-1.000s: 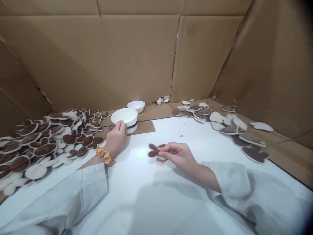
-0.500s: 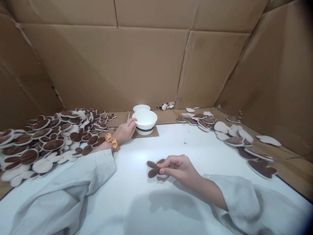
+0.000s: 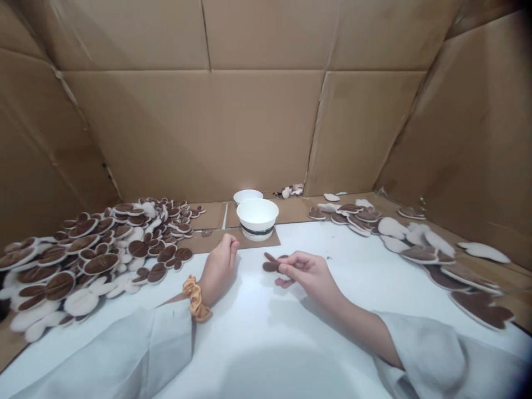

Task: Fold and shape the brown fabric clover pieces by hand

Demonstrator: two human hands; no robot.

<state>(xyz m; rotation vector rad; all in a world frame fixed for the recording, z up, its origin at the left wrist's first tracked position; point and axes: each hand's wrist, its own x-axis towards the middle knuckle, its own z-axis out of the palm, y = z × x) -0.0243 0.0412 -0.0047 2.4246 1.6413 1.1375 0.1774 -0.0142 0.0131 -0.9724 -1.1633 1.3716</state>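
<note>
My right hand (image 3: pixel 305 272) pinches a small brown bunny-shaped fabric piece (image 3: pixel 272 266) above the white tabletop, its rounded ear-like parts sticking out to the left of the fingers. My left hand (image 3: pixel 220 266), with an orange scrunchie (image 3: pixel 196 299) round the wrist, is closed, fingertips together; whatever they hold, if anything, is too small or hidden. It hovers just in front of a white bowl (image 3: pixel 257 213) with a dark band, apart from it. A second white bowl (image 3: pixel 248 195) stands behind the first.
At the left lies a big heap of brown and white bunny-shaped pieces (image 3: pixel 100 263). More pieces (image 3: pixel 419 253), larger ones among them, spread along the right side. Cardboard walls (image 3: pixel 266 127) enclose the back and sides. Small scraps (image 3: pixel 292 191) lie by the back wall.
My left hand has drawn back from the bowl's rim toward me, its fingers now closed together. My right hand still holds the fabric piece, now turned more edge-on. The view has tilted up slightly.
</note>
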